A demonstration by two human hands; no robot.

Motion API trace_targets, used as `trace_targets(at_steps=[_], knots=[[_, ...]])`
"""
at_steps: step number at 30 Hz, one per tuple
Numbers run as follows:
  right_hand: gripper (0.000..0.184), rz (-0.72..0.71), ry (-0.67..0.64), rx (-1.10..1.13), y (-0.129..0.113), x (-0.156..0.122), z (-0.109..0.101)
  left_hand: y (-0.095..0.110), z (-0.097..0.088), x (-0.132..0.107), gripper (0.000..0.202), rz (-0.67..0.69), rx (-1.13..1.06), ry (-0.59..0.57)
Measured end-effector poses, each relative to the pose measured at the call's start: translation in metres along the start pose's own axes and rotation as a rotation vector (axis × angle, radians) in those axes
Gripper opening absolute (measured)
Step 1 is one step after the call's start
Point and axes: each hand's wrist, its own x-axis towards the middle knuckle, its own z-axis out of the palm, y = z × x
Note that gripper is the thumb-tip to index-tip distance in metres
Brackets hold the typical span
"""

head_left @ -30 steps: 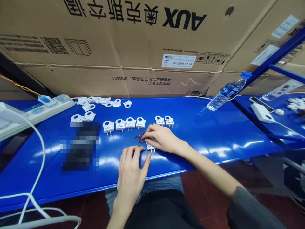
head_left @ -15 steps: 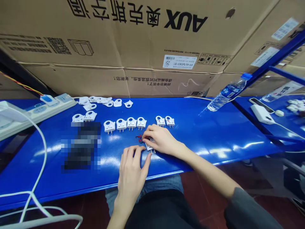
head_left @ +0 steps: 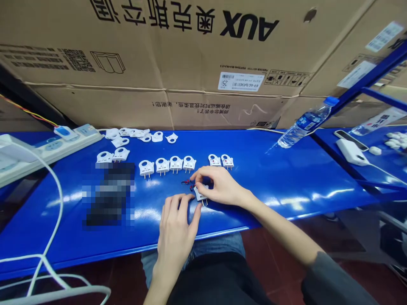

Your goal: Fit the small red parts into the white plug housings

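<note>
A white plug housing [head_left: 200,194] with two metal prongs lies on the blue table in front of me, partly covered by my right hand [head_left: 218,184]. The right thumb and forefinger are bent together at the housing's upper left side; what is between their tips is too small to make out. Just left of those fingertips are small red and black wired pieces [head_left: 186,182]. My left hand [head_left: 176,222] rests open with fingers stretched, its forefinger and thumb tips beside the housing's left and lower edges. Whether they touch it is unclear.
Several similar white plug housings [head_left: 162,165] stand in a row behind my hands. Loose white covers [head_left: 136,133] lie at the back left, near a power strip [head_left: 54,146]. A water bottle [head_left: 305,125] leans at right; a large cardboard box [head_left: 178,63] closes off the back.
My right fingertips have shifted slightly, and more of the plug housing and the red and black pieces shows. The left hand has stayed nearly still.
</note>
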Motion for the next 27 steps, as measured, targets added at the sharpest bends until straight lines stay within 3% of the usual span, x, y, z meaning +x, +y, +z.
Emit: trace_targets(at_steps=[7,14,20,27], knots=[[0.014,0.175,0.016,0.306,0.0051,-0.0013,-0.0031,0.0006,-0.0004,0.0,0.02,-0.012,-0.003,-0.009],[0.008,0.169,-0.006,0.314,0.0066,-0.0001,-0.0058,-0.0006,0.0004,-0.0002,0.021,-0.002,0.02,-0.013],[0.012,0.245,-0.045,0.47,0.0062,-0.0016,-0.0042,-0.0002,0.0006,-0.001,0.022,-0.011,0.009,-0.022],[0.009,0.203,-0.012,0.308,0.0086,-0.001,-0.0058,-0.0001,0.0012,-0.0007,0.021,-0.009,0.015,-0.023]])
